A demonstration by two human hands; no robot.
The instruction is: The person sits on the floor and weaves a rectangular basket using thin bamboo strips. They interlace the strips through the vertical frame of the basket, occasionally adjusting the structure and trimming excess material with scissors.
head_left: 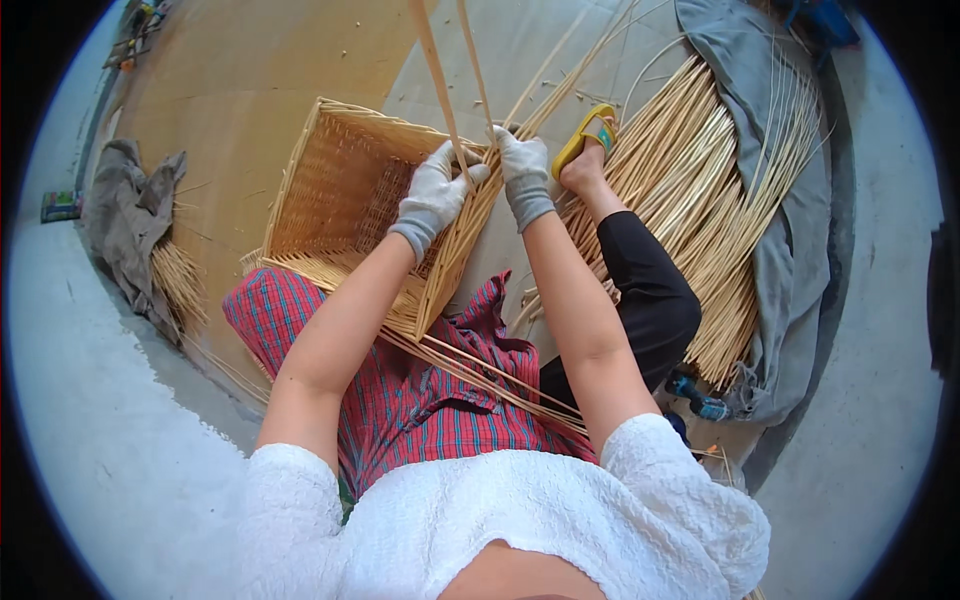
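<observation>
A square woven wicker basket [335, 165] leans tilted across my lap, its opening toward me and loose strands running from its rim. My left hand [437, 192], in a white work glove with a grey cuff, lies against the basket's right rim. Its thumb and fingers close round an upright wicker strand [434, 75]. My right hand [522, 172], gloved the same way, is closed at the far right corner of the rim, where another strand [473, 65] rises beside it. The fingertips of the right hand are partly hidden behind the rim.
A large bundle of wicker rods [690, 170] lies on a grey cloth [805, 280] at the right. My foot in a yellow slipper [585, 145] rests beside it. A smaller bundle [178, 280] under a grey cloth [130, 225] lies left. A blue-black tool [705, 400] sits right of my knee.
</observation>
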